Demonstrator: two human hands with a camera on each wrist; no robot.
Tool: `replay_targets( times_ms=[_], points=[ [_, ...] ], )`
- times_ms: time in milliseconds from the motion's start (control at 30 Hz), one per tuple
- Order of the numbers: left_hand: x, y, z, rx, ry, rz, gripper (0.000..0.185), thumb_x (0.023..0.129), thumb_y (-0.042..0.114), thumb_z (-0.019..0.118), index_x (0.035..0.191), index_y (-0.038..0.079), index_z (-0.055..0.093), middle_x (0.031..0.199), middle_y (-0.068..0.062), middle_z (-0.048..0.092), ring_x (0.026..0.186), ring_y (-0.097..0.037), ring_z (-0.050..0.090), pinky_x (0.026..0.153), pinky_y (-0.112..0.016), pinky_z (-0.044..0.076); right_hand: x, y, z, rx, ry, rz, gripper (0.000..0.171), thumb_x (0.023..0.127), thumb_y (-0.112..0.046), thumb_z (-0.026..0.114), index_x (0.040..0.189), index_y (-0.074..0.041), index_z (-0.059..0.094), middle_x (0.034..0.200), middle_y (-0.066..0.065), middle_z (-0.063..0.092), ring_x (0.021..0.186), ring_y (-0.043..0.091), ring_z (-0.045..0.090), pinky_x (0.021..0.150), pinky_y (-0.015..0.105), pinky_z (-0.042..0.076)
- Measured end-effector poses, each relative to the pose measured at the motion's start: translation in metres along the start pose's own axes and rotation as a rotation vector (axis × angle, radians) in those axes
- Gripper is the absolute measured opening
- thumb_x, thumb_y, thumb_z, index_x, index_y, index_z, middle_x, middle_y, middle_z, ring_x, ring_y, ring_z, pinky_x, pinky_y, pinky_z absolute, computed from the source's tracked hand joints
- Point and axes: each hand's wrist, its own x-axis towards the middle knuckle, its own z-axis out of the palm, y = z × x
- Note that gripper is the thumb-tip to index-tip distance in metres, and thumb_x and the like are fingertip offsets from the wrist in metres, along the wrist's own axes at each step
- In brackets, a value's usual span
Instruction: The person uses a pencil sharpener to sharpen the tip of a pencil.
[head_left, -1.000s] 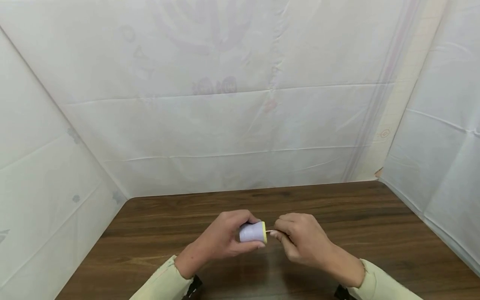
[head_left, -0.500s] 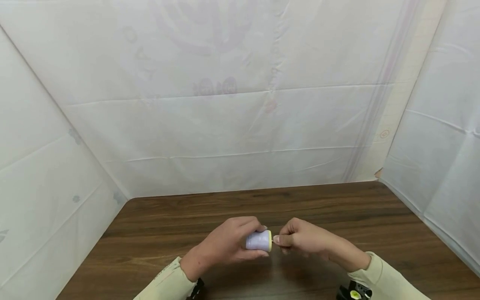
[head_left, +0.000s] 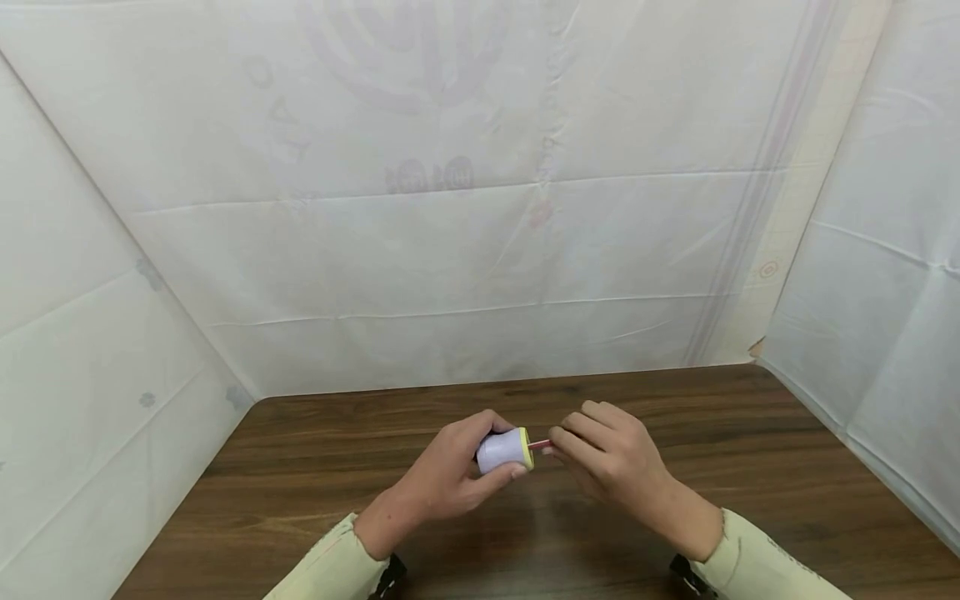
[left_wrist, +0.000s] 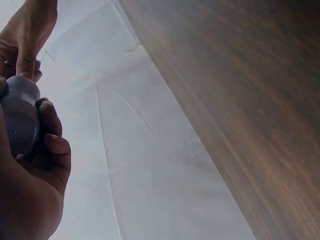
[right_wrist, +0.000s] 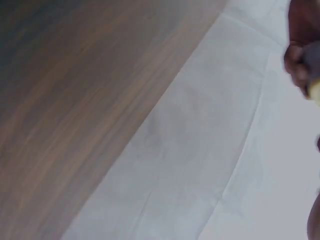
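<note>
White sheets around wood desk [head_left: 315, 467]; left hand [head_left: 450, 475] grips lilac sharpener [head_left: 504, 451], right hand [head_left: 611, 458] pinches red pencil [head_left: 542, 445] at it.

Small capped cylinder [head_left: 504, 451] above the table [head_left: 315, 483], left hand [head_left: 450, 479] left of it, thin stick [head_left: 540, 445] and right hand [head_left: 611, 462] right of it, sheeting [head_left: 450, 250] behind the table

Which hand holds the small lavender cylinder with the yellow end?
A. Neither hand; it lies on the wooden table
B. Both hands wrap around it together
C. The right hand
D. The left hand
D: the left hand grips the lavender cylinder above the wooden table, while the right hand pinches only a thin reddish stick at its yellow end.
</note>
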Motion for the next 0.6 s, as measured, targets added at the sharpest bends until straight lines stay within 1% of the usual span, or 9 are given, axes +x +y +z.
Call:
replay_targets(
  times_ms=[67,133,200,333,400,467,533,600],
  points=[
    [0.000,0.000,0.001,-0.044,-0.014,-0.007,0.026,0.104,0.029,0.073,0.119,0.014,0.058,0.106,0.001,0.070,0.075,-0.002,0.061,0.056,-0.020,0.053,0.004,0.000,-0.001,-0.068,0.067,-0.076,0.027,0.109,-0.017,0.062,0.088,-0.003,0.073,0.079,0.002,0.063,0.062,0.013,0.045,0.054,0.022,0.034],
    [-0.001,0.001,0.001,-0.083,-0.024,-0.007,0.023,0.104,0.027,0.073,0.117,0.015,0.058,0.101,0.002,0.070,0.070,0.000,0.061,0.052,-0.019,0.052,0.007,-0.001,-0.001,-0.094,0.105,-0.119,0.029,0.110,-0.016,0.061,0.087,-0.002,0.072,0.077,0.003,0.062,0.061,0.013,0.044,0.054,0.022,0.032],
    [-0.001,0.001,0.002,-0.113,-0.031,0.013,0.021,0.104,0.025,0.073,0.114,0.015,0.057,0.099,0.001,0.071,0.068,0.000,0.061,0.051,-0.019,0.052,0.009,-0.002,-0.002,-0.087,0.125,-0.140,0.030,0.110,-0.015,0.061,0.086,-0.001,0.072,0.076,0.003,0.062,0.061,0.013,0.043,0.054,0.021,0.030],
    [-0.002,0.001,0.003,-0.147,-0.028,0.057,0.020,0.102,0.022,0.074,0.110,0.016,0.057,0.100,-0.001,0.073,0.068,0.000,0.062,0.051,-0.018,0.052,0.012,-0.005,0.001,-0.040,0.142,-0.146,0.034,0.110,-0.016,0.061,0.080,-0.002,0.068,0.072,0.002,0.058,0.061,0.011,0.041,0.054,0.020,0.028],
    [-0.002,0.001,0.002,-0.148,-0.030,0.074,0.020,0.102,0.022,0.075,0.110,0.016,0.057,0.101,-0.002,0.074,0.068,0.000,0.062,0.051,-0.018,0.052,0.011,-0.007,0.002,-0.004,0.130,-0.126,0.035,0.110,-0.015,0.059,0.078,-0.003,0.064,0.071,0.000,0.053,0.060,0.010,0.038,0.053,0.019,0.027],
    [-0.002,0.001,0.001,-0.145,-0.033,0.083,0.021,0.102,0.023,0.075,0.110,0.016,0.057,0.102,-0.002,0.074,0.069,0.000,0.062,0.051,-0.018,0.052,0.010,-0.010,0.003,0.036,0.103,-0.084,0.035,0.110,-0.015,0.058,0.077,-0.005,0.062,0.069,-0.001,0.048,0.060,0.007,0.033,0.053,0.017,0.026],
    [-0.001,0.001,0.001,-0.130,-0.040,0.086,0.022,0.101,0.023,0.076,0.110,0.016,0.057,0.103,-0.002,0.074,0.070,0.000,0.062,0.053,-0.017,0.052,0.005,-0.013,0.003,0.092,0.053,-0.007,0.034,0.111,-0.017,0.057,0.078,-0.008,0.061,0.069,-0.004,0.046,0.060,0.004,0.032,0.053,0.015,0.026],
    [-0.002,0.001,0.000,-0.102,-0.044,0.094,0.024,0.100,0.025,0.078,0.111,0.016,0.058,0.104,-0.001,0.074,0.071,0.001,0.062,0.054,-0.016,0.052,-0.001,-0.016,0.002,0.155,-0.017,0.094,0.033,0.111,-0.019,0.059,0.079,-0.011,0.060,0.069,-0.007,0.045,0.061,0.001,0.031,0.054,0.012,0.028]
  ],
)
